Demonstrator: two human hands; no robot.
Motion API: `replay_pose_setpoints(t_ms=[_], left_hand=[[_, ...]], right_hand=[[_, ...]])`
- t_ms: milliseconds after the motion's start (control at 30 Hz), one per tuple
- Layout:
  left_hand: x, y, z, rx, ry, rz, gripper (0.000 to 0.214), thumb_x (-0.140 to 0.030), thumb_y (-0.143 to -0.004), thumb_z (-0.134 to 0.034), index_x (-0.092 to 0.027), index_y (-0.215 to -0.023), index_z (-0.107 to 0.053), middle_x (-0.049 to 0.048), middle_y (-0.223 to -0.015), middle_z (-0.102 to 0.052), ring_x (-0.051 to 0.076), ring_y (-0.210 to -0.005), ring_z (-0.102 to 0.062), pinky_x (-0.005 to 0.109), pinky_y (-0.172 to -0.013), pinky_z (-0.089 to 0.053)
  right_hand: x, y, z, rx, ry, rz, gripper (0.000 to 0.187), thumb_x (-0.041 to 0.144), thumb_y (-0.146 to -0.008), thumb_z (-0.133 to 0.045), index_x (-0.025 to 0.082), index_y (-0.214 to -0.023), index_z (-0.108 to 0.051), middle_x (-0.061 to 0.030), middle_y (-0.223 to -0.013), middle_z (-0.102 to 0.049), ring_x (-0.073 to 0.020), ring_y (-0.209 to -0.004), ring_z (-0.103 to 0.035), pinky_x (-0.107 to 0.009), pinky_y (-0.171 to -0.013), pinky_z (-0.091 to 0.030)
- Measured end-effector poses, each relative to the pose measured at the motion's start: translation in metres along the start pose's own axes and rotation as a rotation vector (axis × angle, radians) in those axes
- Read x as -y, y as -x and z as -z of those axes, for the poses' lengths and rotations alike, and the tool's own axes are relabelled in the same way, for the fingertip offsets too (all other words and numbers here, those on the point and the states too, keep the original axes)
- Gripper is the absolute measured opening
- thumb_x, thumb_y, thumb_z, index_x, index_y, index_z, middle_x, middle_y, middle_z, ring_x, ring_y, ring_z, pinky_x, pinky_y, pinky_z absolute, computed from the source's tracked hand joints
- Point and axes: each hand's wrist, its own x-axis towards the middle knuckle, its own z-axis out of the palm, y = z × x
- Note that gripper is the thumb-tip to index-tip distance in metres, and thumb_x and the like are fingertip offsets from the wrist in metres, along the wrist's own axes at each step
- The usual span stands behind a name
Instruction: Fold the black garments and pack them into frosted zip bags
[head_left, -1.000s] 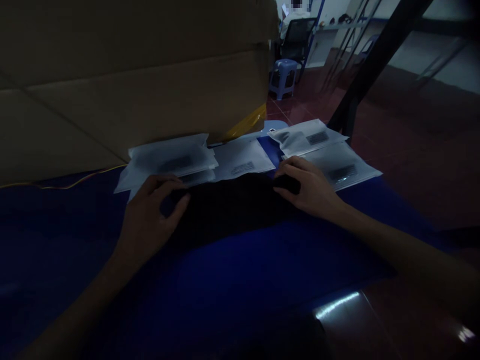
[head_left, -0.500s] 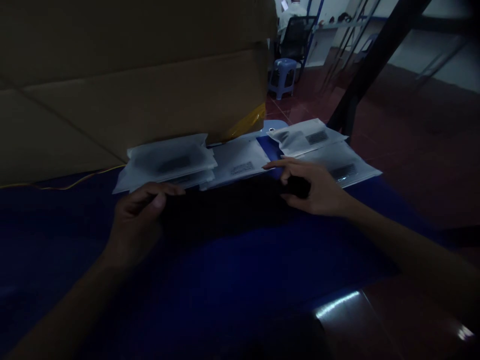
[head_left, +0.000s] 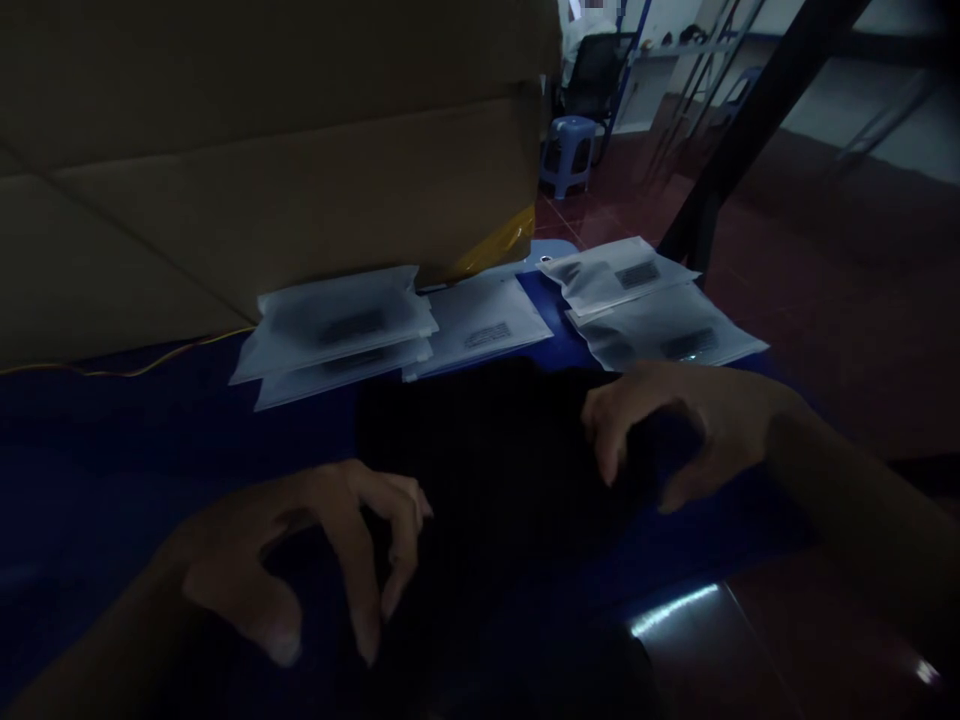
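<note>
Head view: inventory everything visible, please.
Cloth: one, black, table, between the hands
Packets: at least five, whitish, table's far side
Table: one, blue, beneath these
Box: one, brown, behind packets
Tape: one, yellow, box's lower right
Cable: one, yellowish, table's far left
Stool: at least one, blue, background
Chair: one, black, background
Person: one, white top, at chair
Shelf items: several, dark, background
Post: one, dark, upper right
Floor: one, reddish, right
Left hand: one, bare, cloth's left
Right hand: one, bare, cloth's right

My blue desk, bearing black fabric nearest me, frosted plastic pouches beyond, and a yellow wire.
</note>
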Motion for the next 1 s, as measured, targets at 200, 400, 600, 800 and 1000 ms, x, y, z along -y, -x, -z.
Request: replay_pose_setpoints(t_ms=[200,400,600,800,1000], left_hand=[[0.003,-0.011,-0.008,0.065,0.349,0.115,0.037,-0.058,-0.096,-0.064,-0.037,-0.125,-0.074,0.0046,-0.097,-0.077,0.021,-0.085,-0.073,0.035,-0.079,-0.061],[0.027,-0.019,-0.021,-0.290,0.056,0.388,0.028,-0.047,-0.097,-0.062,-0.033,-0.119,-0.074,0.0037,-0.113,-0.071,0.015,-0.084,-0.070,0.022,-0.064,-0.059],[0.031,-0.018,-0.030,-0.391,-0.280,0.370,0.035,-0.055,-0.096,-0.064,-0.032,-0.120,-0.073,0.0040,-0.121,-0.068,0.015,-0.082,-0.068,0.025,-0.065,-0.059],[0.031,-0.016,-0.048,-0.474,-0.832,0.313,0.052,-0.056,-0.105,-0.047,-0.019,-0.135,-0.066,0.0144,-0.130,-0.064,0.026,-0.095,-0.070,0.034,-0.064,-0.059],[0.022,-0.019,-0.055,-0.353,-0.957,0.147,0.071,-0.065,-0.101,-0.048,-0.028,-0.160,-0.039,0.0193,-0.149,-0.053,0.041,-0.129,-0.056,0.061,-0.097,-0.054]], right_hand=[[0.005,0.003,0.006,0.309,-0.116,-0.070,0.040,0.033,-0.091,-0.076,0.026,-0.130,-0.071,-0.0037,-0.111,-0.080,-0.0210,-0.101,-0.077,-0.033,-0.091,-0.062],[0.003,0.005,0.009,0.427,-0.245,-0.099,0.052,0.024,-0.090,-0.076,0.023,-0.141,-0.063,-0.0063,-0.113,-0.080,-0.0213,-0.102,-0.078,-0.031,-0.089,-0.062],[-0.009,-0.003,-0.002,0.274,-0.222,-0.188,0.063,0.029,-0.096,-0.072,0.019,-0.153,-0.046,-0.0030,-0.095,-0.082,-0.0173,-0.087,-0.079,-0.029,-0.081,-0.061],[-0.011,-0.008,-0.009,0.259,0.047,-0.137,0.019,0.035,-0.098,-0.069,0.024,-0.110,-0.079,-0.0003,-0.087,-0.075,-0.0134,-0.079,-0.071,-0.026,-0.076,-0.057],[-0.011,-0.012,-0.009,-0.189,0.124,-0.157,0.021,0.036,-0.098,-0.067,0.028,-0.114,-0.079,-0.0025,-0.106,-0.074,-0.0160,-0.092,-0.070,-0.031,-0.081,-0.057]])
